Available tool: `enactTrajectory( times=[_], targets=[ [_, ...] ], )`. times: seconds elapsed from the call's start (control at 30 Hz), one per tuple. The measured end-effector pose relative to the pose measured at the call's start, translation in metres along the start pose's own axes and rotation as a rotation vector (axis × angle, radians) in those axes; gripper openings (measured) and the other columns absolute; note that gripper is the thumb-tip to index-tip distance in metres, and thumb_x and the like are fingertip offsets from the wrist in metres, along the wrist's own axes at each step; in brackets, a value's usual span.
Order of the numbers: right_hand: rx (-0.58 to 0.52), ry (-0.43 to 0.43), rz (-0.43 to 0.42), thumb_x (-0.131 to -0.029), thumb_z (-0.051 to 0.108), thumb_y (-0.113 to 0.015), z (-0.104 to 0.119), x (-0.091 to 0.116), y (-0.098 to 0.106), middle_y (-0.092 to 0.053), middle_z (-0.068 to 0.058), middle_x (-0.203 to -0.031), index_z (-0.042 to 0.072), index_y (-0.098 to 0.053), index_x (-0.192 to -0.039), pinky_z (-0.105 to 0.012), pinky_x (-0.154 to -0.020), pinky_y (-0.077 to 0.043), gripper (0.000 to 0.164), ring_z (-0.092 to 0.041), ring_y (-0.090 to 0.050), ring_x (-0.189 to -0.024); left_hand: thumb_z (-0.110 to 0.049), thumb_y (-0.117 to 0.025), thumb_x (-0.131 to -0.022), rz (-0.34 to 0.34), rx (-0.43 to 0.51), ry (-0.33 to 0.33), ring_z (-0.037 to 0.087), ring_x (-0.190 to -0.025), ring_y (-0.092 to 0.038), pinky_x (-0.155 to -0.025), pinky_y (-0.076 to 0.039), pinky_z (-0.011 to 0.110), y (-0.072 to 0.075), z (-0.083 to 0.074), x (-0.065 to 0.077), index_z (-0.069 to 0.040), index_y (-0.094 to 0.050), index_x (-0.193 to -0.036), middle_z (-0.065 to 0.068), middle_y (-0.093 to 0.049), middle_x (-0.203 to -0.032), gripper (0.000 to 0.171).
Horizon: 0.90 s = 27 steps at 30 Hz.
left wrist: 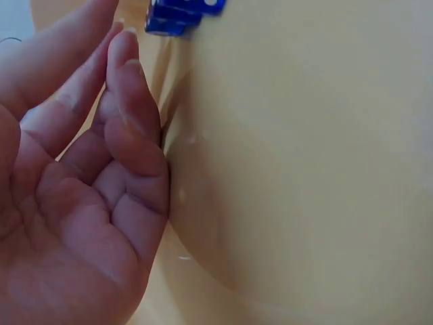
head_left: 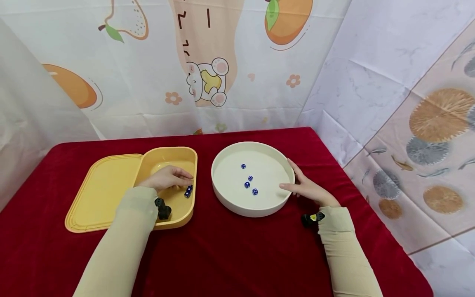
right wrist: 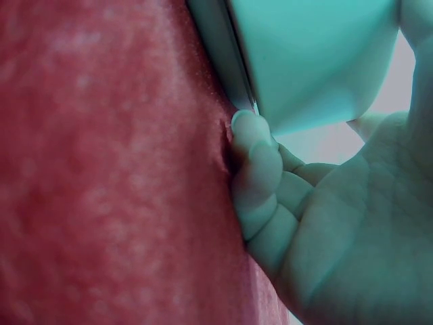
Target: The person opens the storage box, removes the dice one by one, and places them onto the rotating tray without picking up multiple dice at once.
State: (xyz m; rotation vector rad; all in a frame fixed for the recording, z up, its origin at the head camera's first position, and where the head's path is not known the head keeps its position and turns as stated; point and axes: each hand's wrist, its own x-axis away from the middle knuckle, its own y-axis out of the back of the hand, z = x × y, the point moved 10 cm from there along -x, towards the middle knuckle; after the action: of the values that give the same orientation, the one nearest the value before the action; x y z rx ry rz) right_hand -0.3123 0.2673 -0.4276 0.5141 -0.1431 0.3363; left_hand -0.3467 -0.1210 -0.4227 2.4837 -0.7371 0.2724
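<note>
My left hand reaches into a yellow rectangular box, palm facing inward and fingers loosely bent. A small cluster of blue dice lies on the box floor by its right wall. In the left wrist view, these blue dice show just beyond my fingertips, partly cut off by the frame. At the right, my right hand holds the side of a round white tray, thumb over the rim and the other fingers along the outer wall. Several blue dice lie spread inside the tray.
A yellow lid lies flat to the left, partly under the box's edge. Both containers stand on a table with a dark red cloth. Printed curtains hang behind the table and along its right side.
</note>
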Motion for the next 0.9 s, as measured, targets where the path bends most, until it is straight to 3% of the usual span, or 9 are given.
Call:
enactTrajectory(
  times=[0.23, 0.4, 0.57, 0.9],
  targets=[
    [0.001, 0.004, -0.002, -0.091, 0.032, -0.068, -0.0021, 0.0006, 0.001, -0.054, -0.008, -0.086, 0.033, 0.001, -0.159, -0.028, -0.063, -0.045, 0.097, -0.02, -0.053, -0.069, -0.02, -0.072, -0.09, 0.026, -0.081, -0.003, 0.008, -0.091, -0.059, -0.078, -0.046, 0.024, -0.0029, 0.001, -0.0028, 0.002, -0.066, -0.122, 0.007, -0.072, -0.113, 0.039],
    [-0.002, 0.008, 0.003, -0.091, 0.032, -0.068, -0.0026, 0.0011, 0.001, -0.054, -0.009, -0.088, 0.033, 0.002, -0.159, -0.028, -0.063, -0.045, 0.098, -0.02, -0.055, -0.07, -0.02, -0.074, -0.088, 0.038, -0.137, 0.003, 0.014, -0.103, -0.058, -0.086, -0.045, 0.025, -0.0064, 0.0019, -0.0041, 0.0, -0.068, -0.12, 0.012, -0.068, -0.121, 0.039],
    [-0.017, 0.015, 0.003, -0.091, 0.032, -0.069, -0.0016, -0.0012, 0.0012, -0.053, -0.011, -0.1, 0.034, 0.001, -0.159, -0.028, -0.064, -0.045, 0.097, -0.021, -0.056, -0.072, -0.022, -0.074, -0.088, 0.035, -0.173, 0.01, 0.018, -0.104, -0.057, -0.086, -0.044, 0.027, -0.0056, 0.0034, -0.0055, -0.001, -0.068, -0.12, 0.011, -0.068, -0.12, 0.038],
    [-0.015, 0.014, 0.004, -0.091, 0.031, -0.068, -0.0039, -0.0035, -0.0001, -0.053, -0.013, -0.098, 0.034, 0.0, -0.159, -0.028, -0.063, -0.045, 0.096, -0.021, -0.055, -0.068, -0.024, -0.073, -0.089, 0.062, -0.228, 0.002, 0.016, -0.098, -0.059, -0.087, -0.044, 0.028, -0.0066, 0.0056, -0.0076, 0.0, -0.068, -0.116, 0.008, -0.071, -0.106, 0.036]
  ],
)
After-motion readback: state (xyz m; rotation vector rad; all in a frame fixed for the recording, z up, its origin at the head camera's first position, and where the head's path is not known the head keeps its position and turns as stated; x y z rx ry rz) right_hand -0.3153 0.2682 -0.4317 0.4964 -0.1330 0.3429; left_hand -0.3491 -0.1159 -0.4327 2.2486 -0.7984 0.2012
